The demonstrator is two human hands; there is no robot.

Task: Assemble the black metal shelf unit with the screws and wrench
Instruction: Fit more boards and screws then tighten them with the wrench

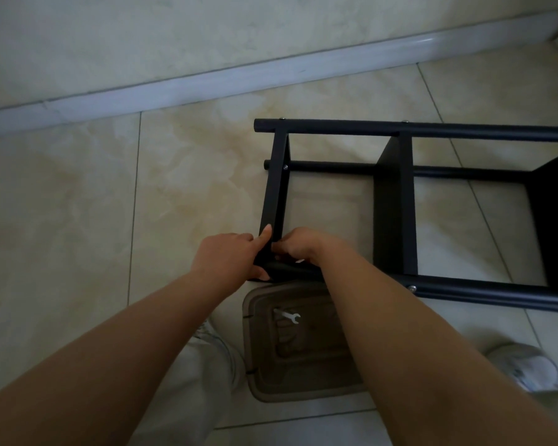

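Floor: glossy beige tiled floor (78,220), white baseboard (207,82) along the wall.
Shelf: black metal shelf unit (395,201) lies on its side, poles running right.
Left hand: left hand (229,255) grips the near left corner, thumb along the end panel.
Right hand: right hand (298,246) curls around the same corner joint; what its fingertips pinch is hidden.
Tray: tan plastic tray (261,375) below the hands holds a small silver wrench (289,316).
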